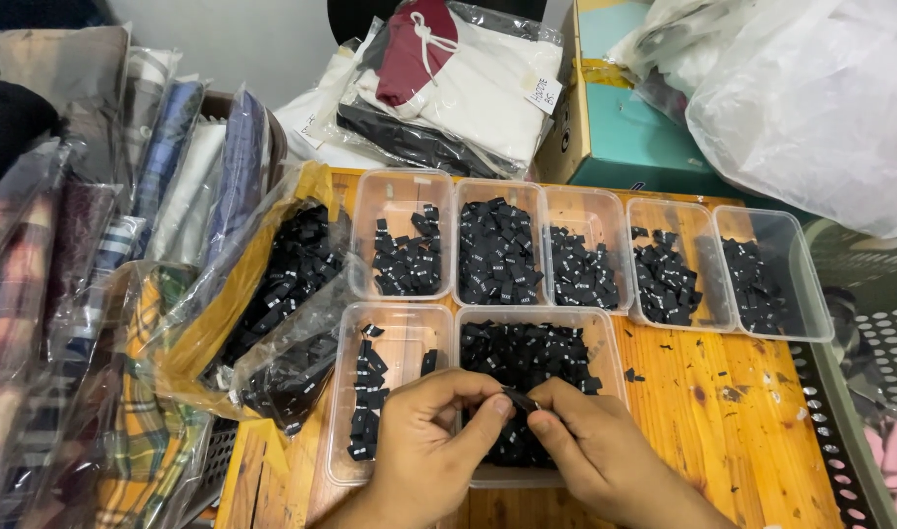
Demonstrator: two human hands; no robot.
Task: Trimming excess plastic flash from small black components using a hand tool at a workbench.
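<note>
Left hand (424,446): fingertips pinched shut on label (520,400).
Right hand (590,446): pinching the same label.
Label: small, black, probably light and floppy; best held by edges.
Below: tray (605,338) on surface (742,431).

On the orange wooden table (732,431), five clear plastic tubs of small black fabric labels stand in a back row (585,245). Two more clear tubs sit in front of it: the sparsely filled one (389,392) to the left, the fuller one (541,358) beside it on the right. The left hand (424,456) and right hand (600,451) meet over the fuller tub, pinching one black label (520,400) between them. A clear plastic bag of labels (282,294) lies left of the tubs. Bagged folded garments (448,78) lie behind the back row.
</note>
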